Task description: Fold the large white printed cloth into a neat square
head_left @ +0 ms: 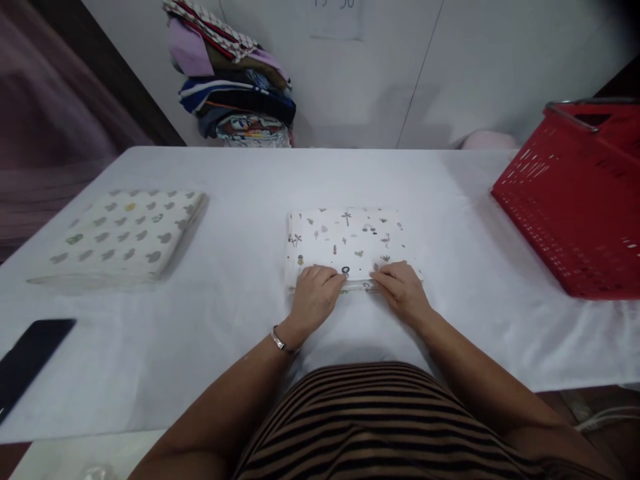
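Observation:
A folded white cloth [350, 240] printed with small palm trees, cacti and a flamingo lies flat at the middle of the table. Along its near edge, my left hand [316, 297] pinches the fabric between thumb and fingers, left of centre. My right hand [401, 290] grips the same edge a short way to the right, thumb and fingertips pressed together. Below the top layer, another printed layer shows between the two hands. A metal bracelet circles my left wrist.
The table has a white cover [225, 320]. A second folded cloth [125, 233] with grey prints lies at the left, with a dark flat object [35, 357] nearer me. At the right stands a red plastic basket [580, 207]. Folded clothes [237, 97] are stacked behind the table.

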`<action>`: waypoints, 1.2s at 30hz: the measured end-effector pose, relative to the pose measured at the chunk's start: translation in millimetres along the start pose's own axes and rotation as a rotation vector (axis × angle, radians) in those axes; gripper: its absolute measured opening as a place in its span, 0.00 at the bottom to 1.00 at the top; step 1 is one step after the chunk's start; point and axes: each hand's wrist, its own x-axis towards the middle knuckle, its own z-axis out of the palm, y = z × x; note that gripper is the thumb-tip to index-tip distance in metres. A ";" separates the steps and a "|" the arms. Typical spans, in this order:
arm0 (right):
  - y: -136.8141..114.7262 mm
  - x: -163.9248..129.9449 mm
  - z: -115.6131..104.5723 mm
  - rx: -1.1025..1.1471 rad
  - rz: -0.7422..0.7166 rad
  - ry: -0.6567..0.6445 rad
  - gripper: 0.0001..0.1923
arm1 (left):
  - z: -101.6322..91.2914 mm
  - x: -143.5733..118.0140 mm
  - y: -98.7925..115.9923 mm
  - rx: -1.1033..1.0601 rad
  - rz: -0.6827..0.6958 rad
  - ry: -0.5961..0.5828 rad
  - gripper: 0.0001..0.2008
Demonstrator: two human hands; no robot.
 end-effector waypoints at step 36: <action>-6.2 7.2 20.7 -0.042 -0.090 0.161 0.08 | 10.6 0.9 -17.0 -0.190 0.022 0.201 0.14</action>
